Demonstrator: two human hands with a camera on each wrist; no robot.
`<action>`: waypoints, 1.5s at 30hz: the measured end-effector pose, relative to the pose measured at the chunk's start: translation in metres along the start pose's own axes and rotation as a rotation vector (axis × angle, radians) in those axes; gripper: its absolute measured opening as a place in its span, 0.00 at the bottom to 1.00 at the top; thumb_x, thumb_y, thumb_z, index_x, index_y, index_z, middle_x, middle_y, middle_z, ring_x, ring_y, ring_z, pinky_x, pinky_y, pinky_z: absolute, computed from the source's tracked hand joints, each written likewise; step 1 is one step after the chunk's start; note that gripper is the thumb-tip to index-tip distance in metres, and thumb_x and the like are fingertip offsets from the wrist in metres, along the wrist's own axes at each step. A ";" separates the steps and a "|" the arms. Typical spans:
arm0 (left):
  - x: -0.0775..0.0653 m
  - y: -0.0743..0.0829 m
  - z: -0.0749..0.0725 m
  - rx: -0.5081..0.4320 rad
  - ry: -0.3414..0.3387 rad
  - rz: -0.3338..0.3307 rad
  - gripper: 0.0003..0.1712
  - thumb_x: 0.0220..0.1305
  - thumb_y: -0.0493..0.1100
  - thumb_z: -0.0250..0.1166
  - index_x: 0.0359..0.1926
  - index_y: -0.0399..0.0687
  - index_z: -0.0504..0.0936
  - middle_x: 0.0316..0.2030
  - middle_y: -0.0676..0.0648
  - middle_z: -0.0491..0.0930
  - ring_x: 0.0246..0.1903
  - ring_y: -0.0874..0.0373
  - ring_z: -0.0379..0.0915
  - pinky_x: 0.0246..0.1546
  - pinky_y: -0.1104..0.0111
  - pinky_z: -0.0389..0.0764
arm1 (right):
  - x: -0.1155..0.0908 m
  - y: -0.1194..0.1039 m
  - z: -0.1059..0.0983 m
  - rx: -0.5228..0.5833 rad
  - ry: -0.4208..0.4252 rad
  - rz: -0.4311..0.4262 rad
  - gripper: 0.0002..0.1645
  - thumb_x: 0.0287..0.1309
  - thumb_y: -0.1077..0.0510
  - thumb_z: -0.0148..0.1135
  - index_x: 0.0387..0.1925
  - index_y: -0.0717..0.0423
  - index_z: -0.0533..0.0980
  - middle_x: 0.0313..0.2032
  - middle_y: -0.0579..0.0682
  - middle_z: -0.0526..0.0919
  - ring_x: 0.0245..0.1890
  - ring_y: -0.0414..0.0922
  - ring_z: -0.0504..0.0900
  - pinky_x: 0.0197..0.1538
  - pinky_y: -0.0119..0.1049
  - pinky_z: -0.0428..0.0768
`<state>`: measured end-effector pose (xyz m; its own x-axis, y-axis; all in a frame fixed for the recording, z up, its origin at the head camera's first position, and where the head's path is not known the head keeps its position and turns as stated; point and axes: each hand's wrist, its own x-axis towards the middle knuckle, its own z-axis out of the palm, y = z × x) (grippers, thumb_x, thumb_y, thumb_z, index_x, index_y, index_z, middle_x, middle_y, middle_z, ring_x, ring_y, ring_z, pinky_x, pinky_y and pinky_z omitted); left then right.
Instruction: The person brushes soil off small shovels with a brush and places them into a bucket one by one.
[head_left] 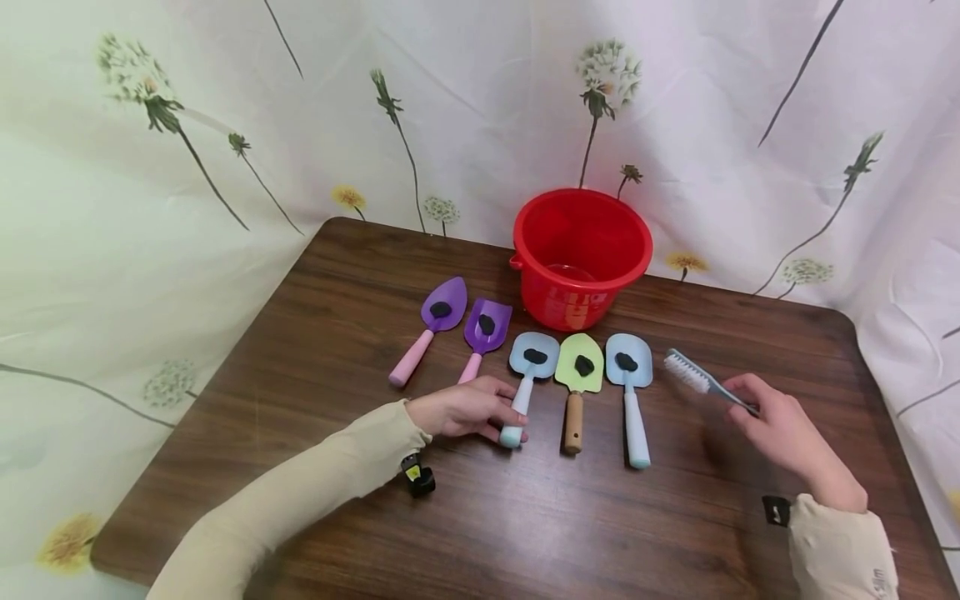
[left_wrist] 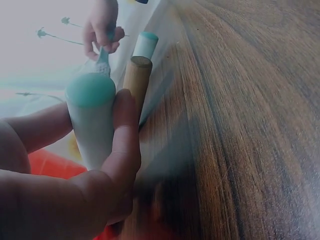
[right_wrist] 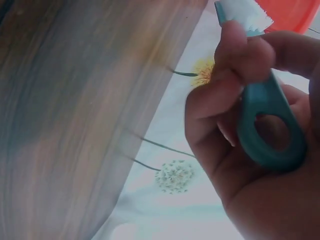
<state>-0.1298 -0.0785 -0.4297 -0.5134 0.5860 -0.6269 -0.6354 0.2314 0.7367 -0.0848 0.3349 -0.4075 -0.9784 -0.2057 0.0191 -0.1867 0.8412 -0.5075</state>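
My left hand (head_left: 480, 408) grips the white, teal-tipped handle of a light blue hand shovel (head_left: 522, 392), whose blade carries a black lump (head_left: 535, 356). In the left wrist view, thumb and fingers pinch that handle (left_wrist: 92, 120) near its end. My right hand (head_left: 780, 429) holds a blue-grey brush (head_left: 693, 372) by its handle, over the table's right side, with white bristles toward the shovels. The right wrist view shows the brush's looped handle end (right_wrist: 272, 130) against the palm. Just right of the held shovel lies a green shovel (head_left: 573, 375) with a wooden handle.
Another light blue shovel (head_left: 632, 392) lies farther right. Two purple shovels with pink handles, one pointed (head_left: 450, 293) and one square-ended (head_left: 498, 315), lie left. Each bears a black lump. A red bucket (head_left: 558, 302) stands behind them on the brown table (head_left: 360, 292), before a flowered cloth (head_left: 480, 108).
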 end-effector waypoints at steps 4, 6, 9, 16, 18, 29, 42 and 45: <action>-0.003 0.000 -0.001 0.004 -0.005 -0.011 0.29 0.66 0.31 0.59 0.65 0.32 0.61 0.55 0.32 0.74 0.41 0.53 0.82 0.50 0.57 0.82 | 0.003 -0.005 0.000 0.005 0.026 -0.019 0.12 0.60 0.64 0.59 0.46 0.59 0.75 0.29 0.49 0.83 0.24 0.30 0.70 0.25 0.29 0.68; -0.004 0.000 -0.002 0.005 -0.013 -0.015 0.29 0.65 0.31 0.59 0.65 0.31 0.61 0.54 0.33 0.75 0.40 0.53 0.83 0.50 0.56 0.82 | 0.005 -0.009 0.001 0.007 0.040 -0.026 0.10 0.62 0.61 0.59 0.45 0.58 0.77 0.28 0.48 0.81 0.24 0.30 0.69 0.25 0.29 0.67; -0.007 0.000 -0.003 0.011 -0.028 -0.017 0.29 0.65 0.30 0.59 0.65 0.31 0.61 0.52 0.34 0.79 0.41 0.53 0.83 0.51 0.55 0.82 | 0.008 -0.016 0.001 0.018 0.055 -0.038 0.10 0.65 0.56 0.59 0.43 0.56 0.79 0.27 0.47 0.79 0.24 0.32 0.69 0.26 0.28 0.67; -0.016 0.004 -0.002 0.018 -0.044 0.009 0.32 0.66 0.30 0.58 0.68 0.33 0.57 0.58 0.33 0.75 0.43 0.54 0.84 0.52 0.55 0.81 | 0.016 -0.035 0.002 0.066 0.051 -0.057 0.11 0.67 0.52 0.56 0.43 0.53 0.80 0.27 0.48 0.81 0.24 0.35 0.72 0.26 0.28 0.69; -0.018 0.005 -0.001 0.031 -0.049 0.018 0.33 0.66 0.31 0.58 0.68 0.34 0.56 0.59 0.32 0.74 0.42 0.55 0.84 0.52 0.55 0.81 | 0.018 -0.041 0.003 0.078 0.058 -0.071 0.11 0.67 0.52 0.57 0.43 0.53 0.80 0.27 0.49 0.82 0.24 0.35 0.73 0.26 0.28 0.70; -0.023 0.006 0.004 0.084 -0.069 0.079 0.34 0.66 0.31 0.59 0.69 0.32 0.55 0.60 0.31 0.72 0.41 0.57 0.84 0.50 0.56 0.82 | 0.038 -0.076 0.011 0.146 0.046 -0.164 0.15 0.65 0.55 0.59 0.52 0.51 0.79 0.33 0.48 0.84 0.28 0.39 0.76 0.29 0.27 0.74; -0.027 0.005 0.009 0.145 -0.075 0.121 0.32 0.64 0.31 0.60 0.66 0.30 0.57 0.57 0.28 0.74 0.39 0.57 0.83 0.46 0.58 0.84 | 0.059 -0.112 0.044 0.176 -0.093 -0.236 0.18 0.63 0.55 0.62 0.53 0.51 0.78 0.42 0.47 0.83 0.37 0.42 0.76 0.35 0.31 0.78; -0.027 0.006 0.010 0.147 -0.080 0.120 0.32 0.64 0.30 0.60 0.66 0.30 0.57 0.57 0.28 0.74 0.39 0.56 0.83 0.46 0.58 0.84 | 0.064 -0.117 0.051 0.183 -0.120 -0.243 0.18 0.62 0.54 0.62 0.54 0.51 0.78 0.41 0.46 0.82 0.37 0.42 0.75 0.35 0.31 0.77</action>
<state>-0.1139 -0.0855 -0.4063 -0.5292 0.6746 -0.5146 -0.4787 0.2634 0.8375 -0.1206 0.1977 -0.3908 -0.8875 -0.4565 0.0626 -0.3842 0.6582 -0.6474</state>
